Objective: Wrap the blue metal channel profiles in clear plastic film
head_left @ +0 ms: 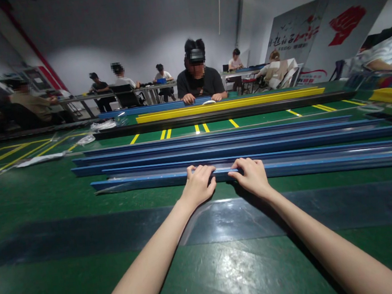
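A long blue channel strip point(150, 182) lies across the table in front of me, with clear plastic film showing along it. My left hand point(200, 183) grips its near wall, fingers bent over the top edge and thumb on my side. A short way to the right, my right hand point(250, 174) pinches the same wall in a similar way. Between the two hands a bit of blue edge shows. The fingertips inside the channel are hidden. Nearer me, a flat clear plastic strip point(86, 237) runs beneath my forearms.
Behind lie more blue channels point(239, 149), a black strip point(248, 111) and a yellow strip point(230, 106). The table point(46, 197) is green with yellow tape lines. Crumpled plastic point(103, 125) sits back left. A person point(199, 80) works opposite; several others sit farther off.
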A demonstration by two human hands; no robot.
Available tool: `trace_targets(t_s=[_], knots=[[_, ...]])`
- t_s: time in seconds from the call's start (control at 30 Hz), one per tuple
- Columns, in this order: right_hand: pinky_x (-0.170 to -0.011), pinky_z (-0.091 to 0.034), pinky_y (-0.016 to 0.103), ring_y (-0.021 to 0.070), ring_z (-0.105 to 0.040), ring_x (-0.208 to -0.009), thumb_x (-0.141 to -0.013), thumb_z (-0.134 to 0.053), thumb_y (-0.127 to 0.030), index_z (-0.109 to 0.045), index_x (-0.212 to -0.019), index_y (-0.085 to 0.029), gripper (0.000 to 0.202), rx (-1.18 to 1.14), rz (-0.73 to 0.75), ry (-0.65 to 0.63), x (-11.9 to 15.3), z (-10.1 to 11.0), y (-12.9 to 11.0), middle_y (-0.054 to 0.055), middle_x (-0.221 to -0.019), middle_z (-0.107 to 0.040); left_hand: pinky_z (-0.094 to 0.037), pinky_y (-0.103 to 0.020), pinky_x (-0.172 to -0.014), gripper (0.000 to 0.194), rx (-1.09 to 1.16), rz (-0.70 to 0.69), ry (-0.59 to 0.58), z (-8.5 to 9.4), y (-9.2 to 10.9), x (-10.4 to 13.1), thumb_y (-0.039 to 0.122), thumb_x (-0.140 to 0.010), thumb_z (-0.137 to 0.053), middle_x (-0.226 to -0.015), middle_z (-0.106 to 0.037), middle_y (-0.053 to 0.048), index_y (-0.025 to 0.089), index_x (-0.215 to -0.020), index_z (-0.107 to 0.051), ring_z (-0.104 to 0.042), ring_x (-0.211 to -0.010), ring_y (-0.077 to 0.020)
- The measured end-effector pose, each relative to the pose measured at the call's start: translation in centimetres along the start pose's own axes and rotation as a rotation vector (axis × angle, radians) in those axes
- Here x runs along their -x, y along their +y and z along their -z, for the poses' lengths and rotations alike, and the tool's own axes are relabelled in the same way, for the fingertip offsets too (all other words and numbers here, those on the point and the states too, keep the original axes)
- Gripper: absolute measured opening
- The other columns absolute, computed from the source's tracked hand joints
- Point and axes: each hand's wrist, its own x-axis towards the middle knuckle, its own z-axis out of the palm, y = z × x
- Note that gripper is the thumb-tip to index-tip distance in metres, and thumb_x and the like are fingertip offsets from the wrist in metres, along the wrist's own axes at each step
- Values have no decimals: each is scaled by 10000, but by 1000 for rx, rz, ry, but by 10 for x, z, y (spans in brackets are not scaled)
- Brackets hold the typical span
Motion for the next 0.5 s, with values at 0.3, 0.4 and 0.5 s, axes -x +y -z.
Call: trace_targets(t_s=[0.3, 0.4, 0.5], knots=[[-688, -244, 305, 180, -539, -790, -792, -465, -326, -575, -721, -217, 171, 25, -30, -33, 6, 16, 17, 1, -784, -645, -281, -338, -841, 222, -23, -137, 27, -3, 2, 0, 205, -853, -415, -985, -645, -38, 159, -1041, -523, -553, -889, -158], [-681, -240, 311, 200, -533, -808, -801, -444, -324, -571, -745, -213, 178, 90, -51, -28, 10, 22, 24, 17, -828, -649, -284, -339, -839, 201, -73, -113, 58, -3, 0, 0, 248, -866, -427, -953, -651, -34, 167, -1016, -532, -555, -887, -160], [-673, -245, 312, 216, -530, -825, -798, -443, -325, -571, -761, -210, 176, 151, -77, -32, 13, 28, 33, 29, -846, -651, -293, -341, -831, 210, -133, -87, 75, -3, -2, 0, 308, -862, -457, -933, -649, -36, 167, -995, -540, -555, -882, -168]])
